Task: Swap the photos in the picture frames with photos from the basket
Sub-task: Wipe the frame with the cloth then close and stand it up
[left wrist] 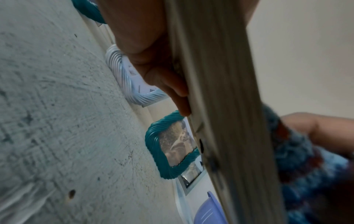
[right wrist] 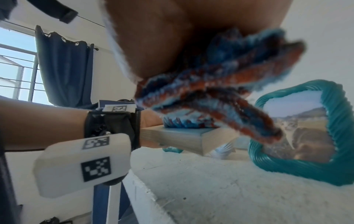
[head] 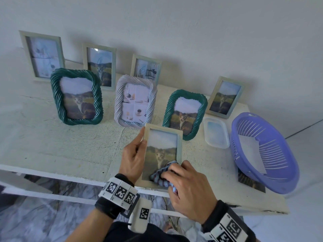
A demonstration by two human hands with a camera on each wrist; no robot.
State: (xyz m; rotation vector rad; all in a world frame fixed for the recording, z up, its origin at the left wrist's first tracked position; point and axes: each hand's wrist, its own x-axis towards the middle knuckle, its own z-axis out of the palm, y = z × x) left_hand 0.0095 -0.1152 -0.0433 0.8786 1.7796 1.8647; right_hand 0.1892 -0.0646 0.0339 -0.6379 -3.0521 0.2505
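Observation:
A pale wooden picture frame (head: 163, 137) with a cat photo is tilted up at the table's front edge. My left hand (head: 134, 154) grips its left side, thumb on the front; its fingers (left wrist: 168, 84) curl behind the frame's edge (left wrist: 220, 106). My right hand (head: 188, 186) holds a bunched blue and red cloth (head: 160, 177) pressed on the glass near the frame's lower right corner. In the right wrist view the cloth (right wrist: 220, 91) hangs from my palm above the frame (right wrist: 182, 136). The purple basket (head: 262, 151) at the right holds a white photo back (head: 251, 151).
Several other frames stand on the white table (head: 52, 145): two teal rope-style frames (head: 76, 96) (head: 185, 114), a white rope-style one (head: 135, 102), and pale ones along the wall. A clear plastic lid (head: 215, 132) lies beside the basket. A cat photo (head: 251, 182) pokes from under the basket.

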